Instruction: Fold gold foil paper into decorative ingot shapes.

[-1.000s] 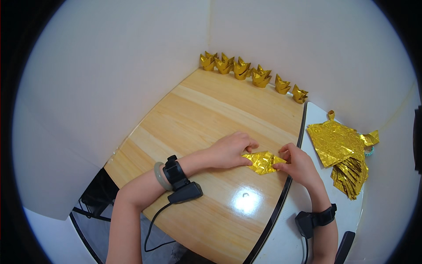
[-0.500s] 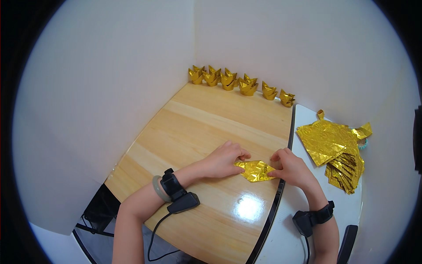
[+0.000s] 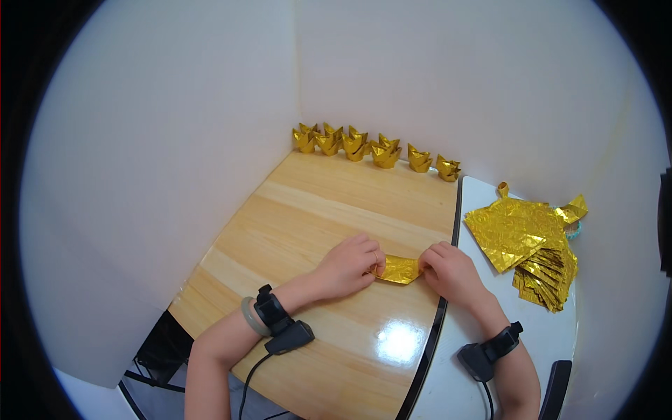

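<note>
A small folded piece of gold foil paper (image 3: 399, 269) lies low over the wooden table, stretched between my two hands. Its left end is pinched in the closed fingers of my left hand (image 3: 348, 266). My right hand (image 3: 453, 271), over the table's dark right edge, grips the other end with curled fingers. Both ends of the paper are hidden under my fingertips. Along the back of the table stands a row of several folded gold paper ingots (image 3: 385, 151), upright with pointed tips.
On the white surface (image 3: 458, 329) to the right lies a fanned stack of gold foil sheets (image 3: 521, 227), with a beaded turquoise ring (image 3: 574, 229) partly under it. White walls (image 3: 392, 70) enclose the back and sides. A black cable (image 3: 246, 381) hangs from my left wrist.
My fingers have closed further over the paper's ends, and it now looks like a narrower strip. The whole view has shifted slightly, with the ingots lower in the picture.
</note>
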Available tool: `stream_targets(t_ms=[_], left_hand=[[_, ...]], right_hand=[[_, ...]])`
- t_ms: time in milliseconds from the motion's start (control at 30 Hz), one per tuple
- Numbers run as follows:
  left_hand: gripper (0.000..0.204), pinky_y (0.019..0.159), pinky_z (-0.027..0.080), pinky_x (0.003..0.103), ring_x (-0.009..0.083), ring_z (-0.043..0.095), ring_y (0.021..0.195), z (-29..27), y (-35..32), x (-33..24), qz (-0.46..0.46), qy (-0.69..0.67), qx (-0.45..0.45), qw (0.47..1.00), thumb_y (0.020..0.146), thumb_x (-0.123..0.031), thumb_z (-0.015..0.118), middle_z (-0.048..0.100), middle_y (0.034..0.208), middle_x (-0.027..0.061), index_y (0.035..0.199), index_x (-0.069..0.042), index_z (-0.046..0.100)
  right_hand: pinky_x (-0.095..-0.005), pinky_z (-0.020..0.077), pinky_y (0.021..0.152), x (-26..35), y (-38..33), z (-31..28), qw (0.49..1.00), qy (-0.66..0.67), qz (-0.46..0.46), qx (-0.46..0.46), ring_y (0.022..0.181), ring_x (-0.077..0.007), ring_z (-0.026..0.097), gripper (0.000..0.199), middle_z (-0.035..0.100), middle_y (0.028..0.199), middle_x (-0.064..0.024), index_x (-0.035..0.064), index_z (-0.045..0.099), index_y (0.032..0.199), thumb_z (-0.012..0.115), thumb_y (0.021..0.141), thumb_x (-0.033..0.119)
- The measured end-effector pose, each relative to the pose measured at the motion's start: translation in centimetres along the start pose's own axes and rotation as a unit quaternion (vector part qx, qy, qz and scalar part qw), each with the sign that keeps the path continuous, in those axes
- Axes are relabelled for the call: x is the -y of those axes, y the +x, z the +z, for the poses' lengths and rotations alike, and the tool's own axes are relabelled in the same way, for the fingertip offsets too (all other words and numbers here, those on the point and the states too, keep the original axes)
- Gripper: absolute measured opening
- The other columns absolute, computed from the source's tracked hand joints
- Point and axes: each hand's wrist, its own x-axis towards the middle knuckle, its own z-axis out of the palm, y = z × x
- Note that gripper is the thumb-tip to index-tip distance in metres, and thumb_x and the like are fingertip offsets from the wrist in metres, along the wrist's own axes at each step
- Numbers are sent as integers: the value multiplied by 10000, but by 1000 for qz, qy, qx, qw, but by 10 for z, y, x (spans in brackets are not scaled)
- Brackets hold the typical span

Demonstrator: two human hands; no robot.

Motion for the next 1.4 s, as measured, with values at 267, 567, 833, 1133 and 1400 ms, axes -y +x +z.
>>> stream_targets(t_ms=[267,567,833,1133,1400], left_hand=[[242,954,344,377,255,469,1090,-4,-8,22,2,-77,84,993,825,-213,672,583,1092,55,1050,-132,638],[559,1097,41,624,264,115,1437,-9,-6,12,-57,-39,222,973,896,-318,567,353,1480,-48,1416,-207,392],[548,1091,38,631,248,110,1439,-10,-8,14,-68,-25,225,972,906,-375,539,337,1490,-49,1414,-229,394],[551,1087,34,639,251,103,1439,-10,-5,12,-66,-16,237,969,909,-376,535,331,1492,-56,1422,-245,381],[564,1077,70,659,264,119,1435,-8,-12,18,-61,-14,218,974,903,-415,530,330,1490,-59,1417,-236,382]], right_hand=[[-369,475,789,6,-1,-2,993,62,69,70,888,-266,548,177,567,886,-78,64,576,871,605,696,54],[-423,143,1145,49,-11,16,965,-79,53,243,1420,-327,147,1080,191,1488,-281,-121,186,1411,357,814,763],[-420,93,1152,30,-17,1,946,-105,119,284,1426,-324,119,1149,174,1490,-287,-117,165,1418,367,766,807],[-447,125,1144,47,-6,7,955,-148,136,219,1408,-384,136,1137,190,1466,-325,-148,184,1395,413,773,775],[-423,137,1145,42,-11,18,962,-96,114,228,1408,-356,165,1076,208,1472,-298,-141,209,1391,440,803,730]])
